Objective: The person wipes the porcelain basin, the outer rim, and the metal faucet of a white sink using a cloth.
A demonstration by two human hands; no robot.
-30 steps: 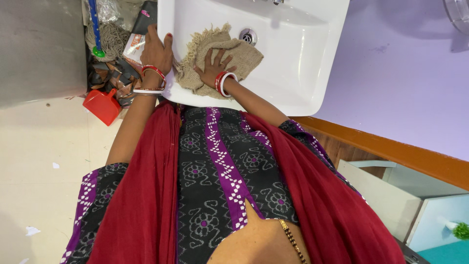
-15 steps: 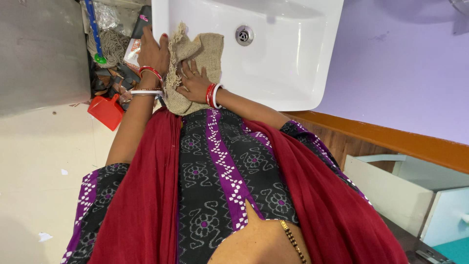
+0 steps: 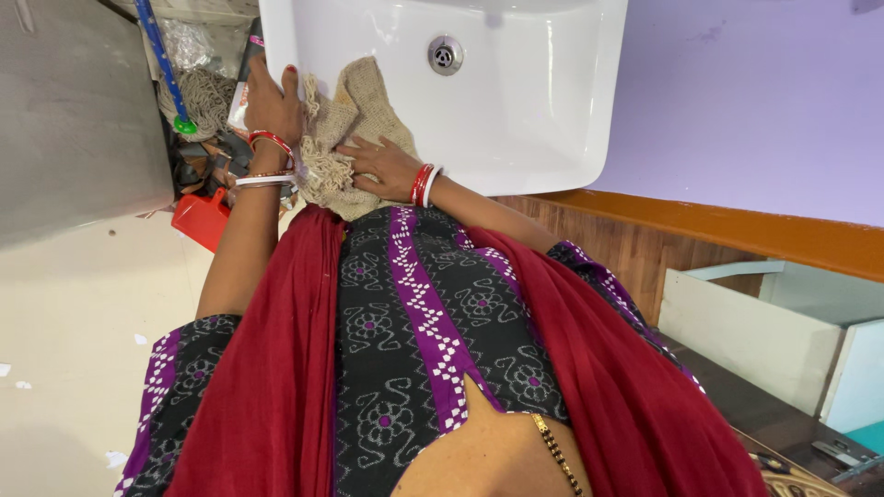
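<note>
A white wash basin [image 3: 516, 101] with a metal drain [image 3: 445, 54] is in front of me. A coarse beige burlap cloth [image 3: 354, 106] lies over its near left rim, its frayed edge hanging off. My left hand [image 3: 272, 97], with red and white bangles at the wrist, grips the basin's left edge beside the cloth. My right hand [image 3: 382, 166], also bangled, presses on the cloth's lower part at the front rim, fingers laid over it.
Left of the basin are a blue-handled mop [image 3: 161, 55], a red dustpan [image 3: 198, 221], clutter and a grey cabinet [image 3: 74, 110]. To the right are a purple wall [image 3: 755, 92] with orange trim [image 3: 737, 230] and a pale open drawer [image 3: 746, 336].
My right hand dragged the cloth from inside the basin near the drain to the near left rim. The left hand stayed on the basin's edge. The view shifted slightly.
</note>
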